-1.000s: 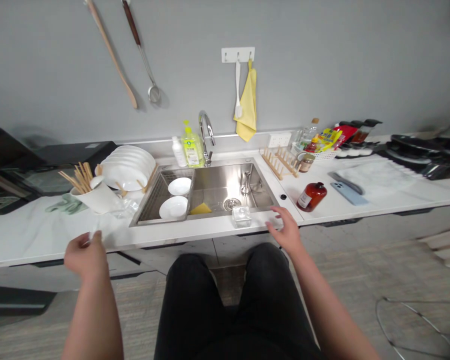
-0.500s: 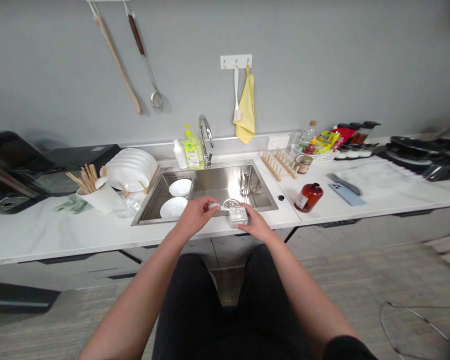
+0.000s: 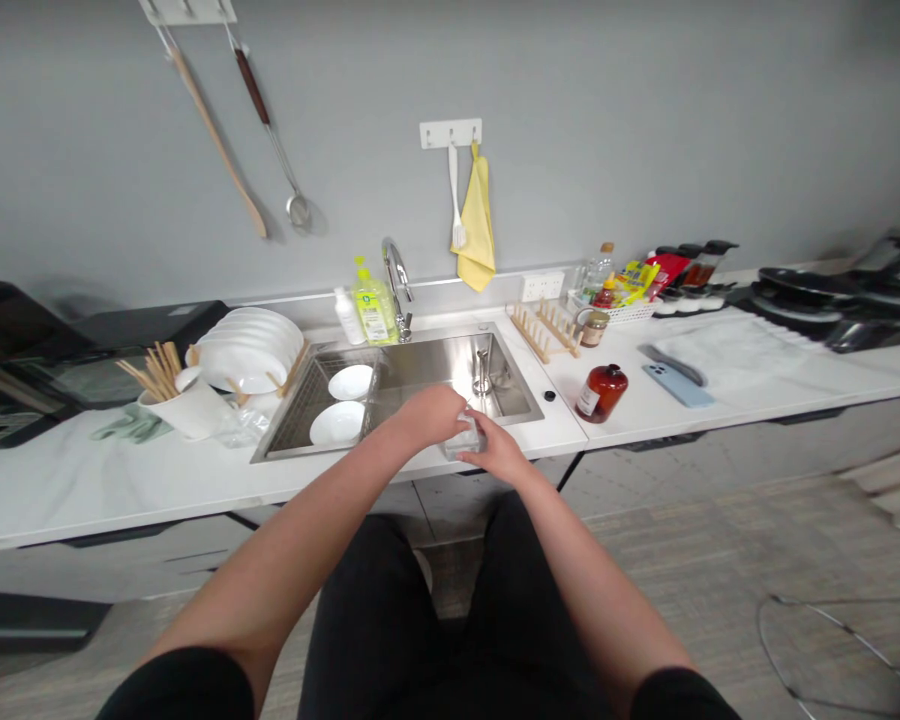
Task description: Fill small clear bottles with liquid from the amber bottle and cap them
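Note:
A small clear box [image 3: 457, 447] is gripped at the sink's front edge by my right hand [image 3: 501, 452], whose thumb and fingers close on its right side. My left hand [image 3: 439, 415] reaches over the box from the left, with its back towards me and its fingers curled down at the box's top. Whatever those fingers hold is hidden behind the hand. Behind both hands lies the steel sink [image 3: 412, 375]. Two white bowls, a rear one [image 3: 351, 381] and a front one [image 3: 337, 423], sit in the rack in its left part.
Left of the sink stand white plates [image 3: 251, 350] in a rack and a white utensil cup [image 3: 195, 408]. The faucet [image 3: 396, 285] and a green soap bottle [image 3: 375, 310] are behind it. To the right are an amber bottle [image 3: 601, 393], a wooden rack [image 3: 546, 332] and a phone [image 3: 677, 385].
My left hand has moved right and turned over the box, hiding the slim white tool seen in its fingers before. My right hand keeps the box. The view has shifted slightly.

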The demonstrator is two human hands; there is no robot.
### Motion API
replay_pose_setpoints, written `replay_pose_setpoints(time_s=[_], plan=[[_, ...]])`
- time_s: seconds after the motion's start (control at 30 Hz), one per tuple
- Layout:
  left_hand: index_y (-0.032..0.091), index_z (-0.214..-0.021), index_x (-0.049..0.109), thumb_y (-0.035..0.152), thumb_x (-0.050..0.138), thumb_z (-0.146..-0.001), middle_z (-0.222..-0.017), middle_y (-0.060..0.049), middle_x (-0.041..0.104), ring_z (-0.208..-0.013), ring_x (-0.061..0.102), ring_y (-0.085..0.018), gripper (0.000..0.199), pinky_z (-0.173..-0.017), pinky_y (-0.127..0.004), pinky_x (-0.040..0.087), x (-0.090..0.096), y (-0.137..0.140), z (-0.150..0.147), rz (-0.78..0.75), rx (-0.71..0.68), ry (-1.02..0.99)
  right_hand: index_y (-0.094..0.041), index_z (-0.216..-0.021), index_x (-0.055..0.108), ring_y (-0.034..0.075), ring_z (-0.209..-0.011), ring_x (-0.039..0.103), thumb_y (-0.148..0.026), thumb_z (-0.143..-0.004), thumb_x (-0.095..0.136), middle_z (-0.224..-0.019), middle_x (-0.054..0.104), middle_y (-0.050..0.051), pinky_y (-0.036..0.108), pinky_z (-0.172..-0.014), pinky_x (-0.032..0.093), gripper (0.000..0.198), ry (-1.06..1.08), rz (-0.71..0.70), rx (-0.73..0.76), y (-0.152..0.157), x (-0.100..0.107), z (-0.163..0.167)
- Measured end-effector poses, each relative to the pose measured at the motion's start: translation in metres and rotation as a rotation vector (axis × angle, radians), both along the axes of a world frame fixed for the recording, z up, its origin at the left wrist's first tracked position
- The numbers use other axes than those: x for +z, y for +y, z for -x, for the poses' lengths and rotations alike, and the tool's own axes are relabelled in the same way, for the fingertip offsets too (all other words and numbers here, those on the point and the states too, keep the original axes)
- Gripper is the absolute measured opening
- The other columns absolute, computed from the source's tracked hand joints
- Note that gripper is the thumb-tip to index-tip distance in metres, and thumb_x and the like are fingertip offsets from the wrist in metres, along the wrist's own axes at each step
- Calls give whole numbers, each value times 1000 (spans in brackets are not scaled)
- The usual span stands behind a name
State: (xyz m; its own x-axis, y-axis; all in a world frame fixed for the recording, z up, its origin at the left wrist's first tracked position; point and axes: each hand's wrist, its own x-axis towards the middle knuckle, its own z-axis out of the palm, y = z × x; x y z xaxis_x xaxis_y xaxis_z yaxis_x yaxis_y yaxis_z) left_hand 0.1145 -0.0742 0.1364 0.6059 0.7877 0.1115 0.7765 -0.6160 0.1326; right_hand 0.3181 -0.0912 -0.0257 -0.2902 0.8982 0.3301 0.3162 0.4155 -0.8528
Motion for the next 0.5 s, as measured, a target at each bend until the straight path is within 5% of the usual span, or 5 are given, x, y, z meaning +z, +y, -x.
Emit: replay_pose_setpoints(time_s=[0.2, 0.37, 0.5], plan=[[19, -101, 91, 25, 82, -91, -94, -17, 84, -98, 82, -35, 15, -97, -41, 61, -14, 3, -4, 32, -51, -42, -33, -163, 64, 43, -150, 70, -43, -77, 104, -165, 71, 11, 61, -127, 53, 95, 15, 3, -1, 0, 3, 0], [27, -127, 89, 4, 74, -78, -121, -10, 87, -114, 81, -33, 56, -103, -40, 61, -14, 5, 5, 145, -306, -132, -26, -156, 69, 43, -139, 75, -44, -74, 106, -154, 77, 14, 60, -123, 56, 91, -12, 20, -22, 2, 1, 1], [21, -137, 83, 25, 83, -89, -136, -15, 83, -127, 77, -36, 49, -111, -45, 59, -23, 6, 12, 124, -260, -247, -25, -160, 66, 44, -145, 72, -47, -74, 106, -160, 73, 16, 61, -127, 54, 98, 1, 8, -9, 1, 3, 1]])
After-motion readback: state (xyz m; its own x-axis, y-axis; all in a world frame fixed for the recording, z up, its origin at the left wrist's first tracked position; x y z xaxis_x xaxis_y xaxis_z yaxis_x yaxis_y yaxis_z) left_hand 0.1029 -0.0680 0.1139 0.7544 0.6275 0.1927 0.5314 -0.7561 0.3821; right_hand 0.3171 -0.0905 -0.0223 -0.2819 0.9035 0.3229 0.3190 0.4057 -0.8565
